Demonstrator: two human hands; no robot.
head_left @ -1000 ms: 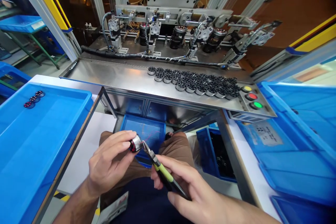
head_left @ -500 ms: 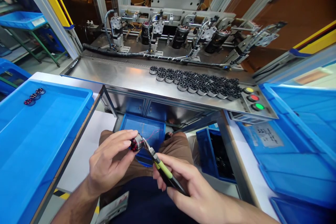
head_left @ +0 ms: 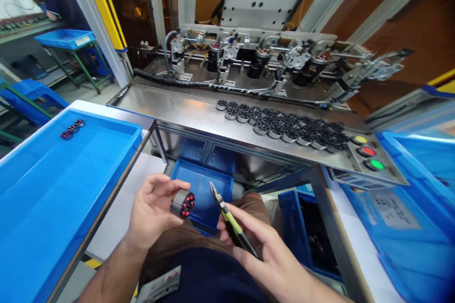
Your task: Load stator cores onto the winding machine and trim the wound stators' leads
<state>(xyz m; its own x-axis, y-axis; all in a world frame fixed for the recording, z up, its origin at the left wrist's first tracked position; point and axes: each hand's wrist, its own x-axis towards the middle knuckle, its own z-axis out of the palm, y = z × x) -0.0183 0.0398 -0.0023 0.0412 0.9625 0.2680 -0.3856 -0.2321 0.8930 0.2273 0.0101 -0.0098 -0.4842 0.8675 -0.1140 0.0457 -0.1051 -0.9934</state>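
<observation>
My left hand holds a small round motor stator with red windings, its face turned toward the right. My right hand grips a pair of small cutters with yellow-green and black handles; the tips point up and left, a short gap away from the stator. Both hands hover over my lap, above a small blue bin on the floor.
Several grey stators lie in rows on the steel shelf. A blue tray at left holds three wound stators. Yellow, red and green buttons sit at right, blue bins beyond. A person's sleeve shows far left.
The cutters have drawn away from the stator, which they touched before. My left hand has turned the stator so its red windings face right. The view has shifted left and up.
</observation>
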